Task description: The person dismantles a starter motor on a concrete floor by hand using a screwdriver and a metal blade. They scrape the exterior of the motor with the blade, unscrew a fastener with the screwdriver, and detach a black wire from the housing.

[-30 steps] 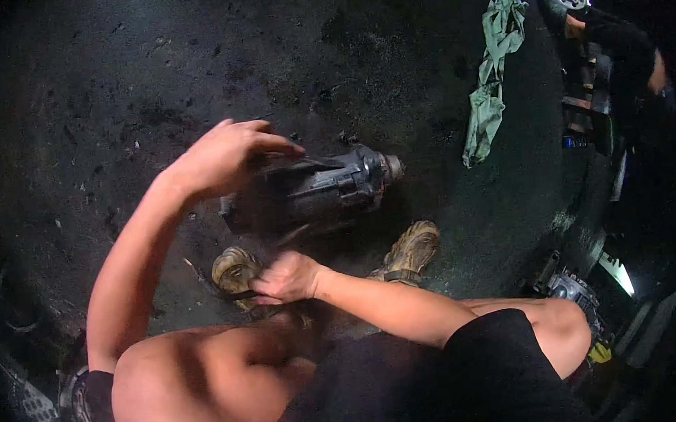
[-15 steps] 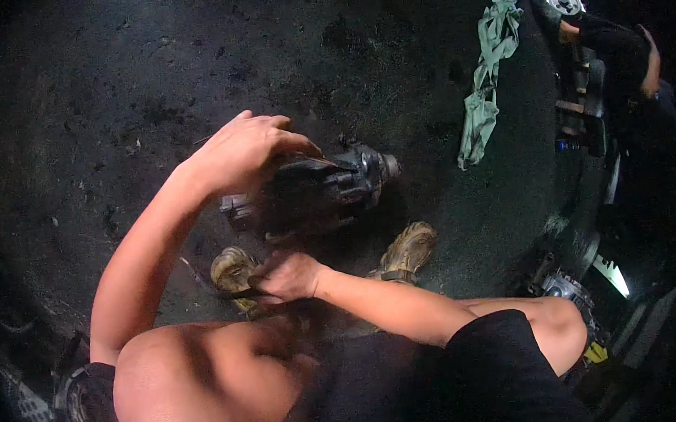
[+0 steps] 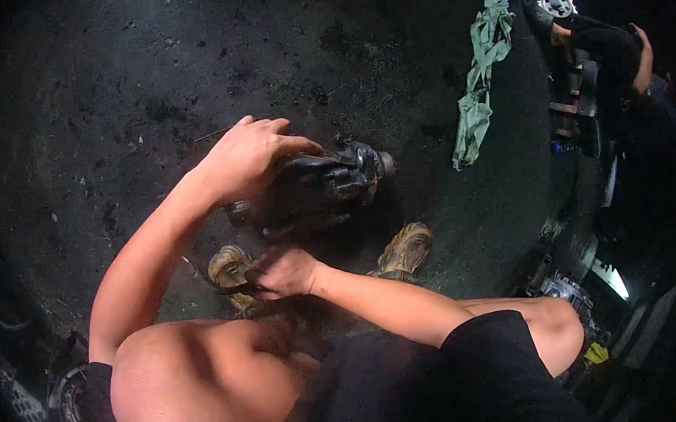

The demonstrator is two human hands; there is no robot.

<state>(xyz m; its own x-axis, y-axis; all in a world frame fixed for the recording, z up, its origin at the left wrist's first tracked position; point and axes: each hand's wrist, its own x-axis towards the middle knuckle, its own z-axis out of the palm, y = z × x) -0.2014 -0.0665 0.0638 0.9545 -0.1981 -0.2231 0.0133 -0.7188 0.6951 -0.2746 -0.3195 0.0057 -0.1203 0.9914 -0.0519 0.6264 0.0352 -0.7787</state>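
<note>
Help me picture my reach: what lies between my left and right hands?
In the head view, the metal part and a strip of floor show between your left hand and right hand.

Your clothing [image 3: 413,386] is black, your shoes [image 3: 408,249] yellowish brown. The machine part [image 3: 340,181] is black, the cloth [image 3: 471,123] pale green.

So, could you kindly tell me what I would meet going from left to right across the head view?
Left hand, dark metal part, right shoe, green cloth, silver spoked wheel, co-worker's forearm.
</note>
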